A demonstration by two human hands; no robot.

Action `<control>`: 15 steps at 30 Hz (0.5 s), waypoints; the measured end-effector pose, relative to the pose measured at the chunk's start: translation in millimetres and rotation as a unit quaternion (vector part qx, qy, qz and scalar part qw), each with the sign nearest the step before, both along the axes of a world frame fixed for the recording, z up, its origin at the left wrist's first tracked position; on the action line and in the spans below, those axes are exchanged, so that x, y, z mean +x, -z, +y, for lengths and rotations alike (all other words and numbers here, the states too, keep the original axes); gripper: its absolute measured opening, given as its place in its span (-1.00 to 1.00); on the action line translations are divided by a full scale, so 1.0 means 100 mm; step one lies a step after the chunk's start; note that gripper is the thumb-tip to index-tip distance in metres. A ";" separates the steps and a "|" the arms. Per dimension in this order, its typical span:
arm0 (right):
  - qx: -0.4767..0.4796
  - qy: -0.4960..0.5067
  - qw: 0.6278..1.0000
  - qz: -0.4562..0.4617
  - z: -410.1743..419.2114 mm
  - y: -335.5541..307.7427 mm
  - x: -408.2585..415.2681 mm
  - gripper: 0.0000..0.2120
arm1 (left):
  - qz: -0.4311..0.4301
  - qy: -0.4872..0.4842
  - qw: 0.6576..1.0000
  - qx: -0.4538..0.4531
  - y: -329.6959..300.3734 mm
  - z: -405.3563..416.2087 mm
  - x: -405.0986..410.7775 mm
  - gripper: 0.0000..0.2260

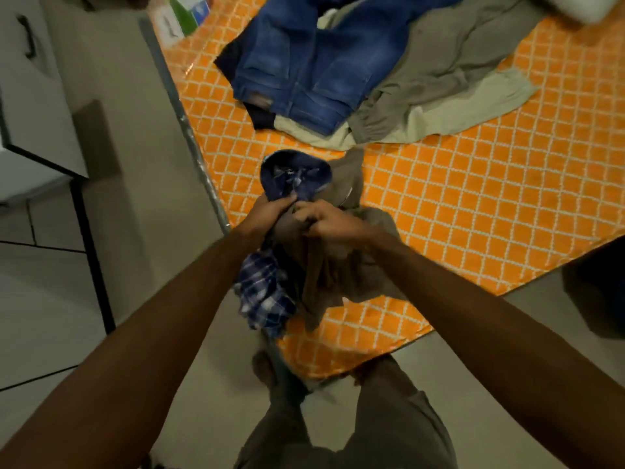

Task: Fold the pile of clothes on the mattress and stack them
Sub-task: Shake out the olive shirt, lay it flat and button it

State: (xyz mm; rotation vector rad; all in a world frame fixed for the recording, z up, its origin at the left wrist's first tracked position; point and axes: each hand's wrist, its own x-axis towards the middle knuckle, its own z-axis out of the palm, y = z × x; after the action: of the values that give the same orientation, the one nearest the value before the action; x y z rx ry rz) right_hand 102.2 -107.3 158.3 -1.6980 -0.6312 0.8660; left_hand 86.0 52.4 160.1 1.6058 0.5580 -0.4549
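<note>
From the head view, a bundle of brown garment [338, 265] and blue plaid shirt [267, 296] is gripped by the left hand [270, 211] and right hand [329, 221], held together above the orange mattress [473, 214]. Beyond the hands, jeans [297, 69] lie upon olive clothes [456, 79].

Blue jeans [297, 69] lie atop rumpled khaki clothes [449, 79] on orange mattress [473, 204].

Beyond my grip, the orange-patterned mattress [473, 204] carries blue jeans [297, 69] and olive clothes [439, 79] heaped together on it.
</note>
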 end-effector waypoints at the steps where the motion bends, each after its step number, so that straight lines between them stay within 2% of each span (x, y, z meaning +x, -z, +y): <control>1: -0.015 -0.004 0.997 -0.077 0.25 -0.09 -0.16 -0.66 | 0.029 0.016 0.999 -0.006 -0.04 0.26 -0.15 -0.83; 3: -0.036 0.015 0.986 -0.162 0.59 -0.21 -0.35 -0.57 | 0.060 -0.012 0.998 -0.027 -0.08 0.59 -0.34 -0.86; 4: -0.032 0.020 0.982 -0.186 0.82 -0.26 -0.51 -0.55 | 0.059 -0.030 0.997 -0.028 -0.10 0.82 -0.44 -0.81; 7: 0.025 0.048 0.979 -0.195 1.47 -0.49 -0.89 -0.52 | 0.034 -0.067 0.997 -0.031 -0.22 1.51 -0.66 -0.39; 8: 0.053 0.077 0.981 -0.169 1.65 -0.59 -0.96 -0.53 | 0.027 -0.079 0.996 -0.037 -0.13 1.74 -0.68 -0.36; 10: 0.101 0.193 0.973 -0.075 1.95 -0.69 -1.09 -0.60 | 0.006 -0.108 0.993 -0.044 -0.10 2.08 -0.78 -0.42; 12: 0.151 0.316 0.934 0.073 2.16 -0.70 -1.13 -0.70 | -0.020 -0.137 0.989 -0.044 -0.40 2.28 -0.98 -0.44; 13: 0.168 0.367 0.904 0.142 2.18 -0.66 -1.12 -0.71 | -0.041 -0.148 0.987 -0.042 -0.56 2.34 -1.04 -0.52; 15: 0.124 0.432 0.866 0.220 2.34 -0.61 -1.14 -0.80 | -0.070 -0.168 0.983 -0.033 -0.90 2.54 -1.17 -0.68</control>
State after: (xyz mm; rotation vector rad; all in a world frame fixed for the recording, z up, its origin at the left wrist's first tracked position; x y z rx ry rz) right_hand -11.7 126.5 219.1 -1.2702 0.3290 0.4478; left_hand -30.8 306.6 249.9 1.4329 0.6837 -0.1063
